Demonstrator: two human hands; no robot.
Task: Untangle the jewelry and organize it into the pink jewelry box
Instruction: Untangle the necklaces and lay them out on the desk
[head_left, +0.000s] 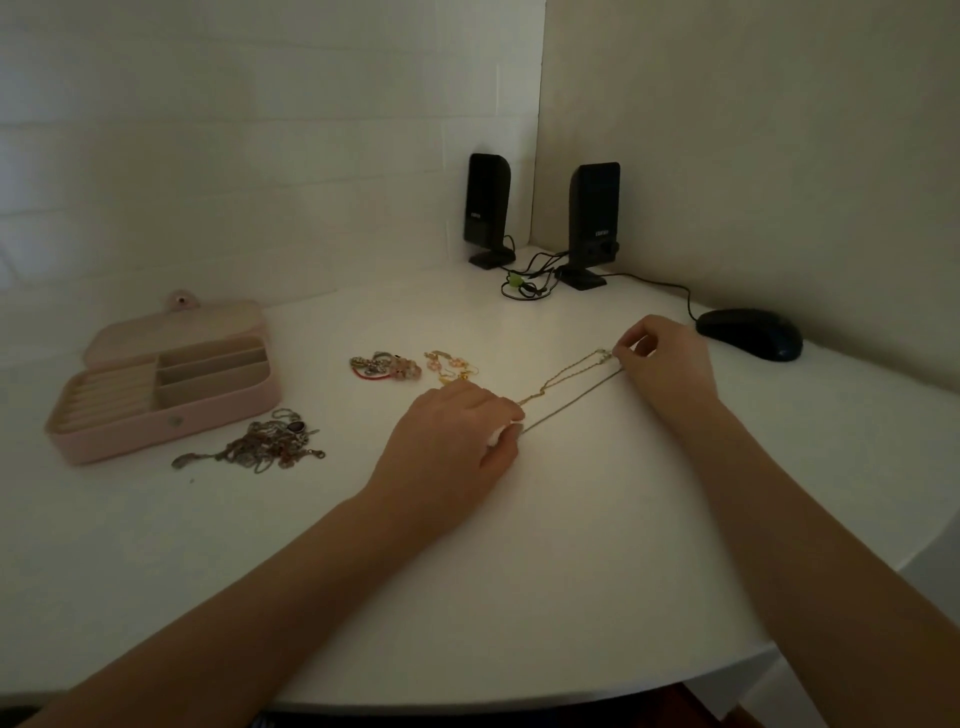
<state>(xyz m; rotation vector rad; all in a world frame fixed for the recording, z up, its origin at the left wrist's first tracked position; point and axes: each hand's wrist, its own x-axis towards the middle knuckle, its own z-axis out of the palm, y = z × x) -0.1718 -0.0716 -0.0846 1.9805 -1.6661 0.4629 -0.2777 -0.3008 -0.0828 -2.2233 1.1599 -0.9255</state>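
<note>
While the left hand (457, 431) pinches one end of a thin gold chain (566, 387) on the white desk (519, 597), the right hand (662, 358) pinches the other end, the doubled strand stretched between them well to the right of the pink jewelry box (171, 415). That box lies open, lid back; a silver tangle (265, 441) sits just in front of its right end, and two smaller jewelry clusters (410, 366) lie between box and chain.

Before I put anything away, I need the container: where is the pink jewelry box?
In the head view the pink jewelry box lies open on the table's left side, just behind a tangled silver chain pile.
</note>
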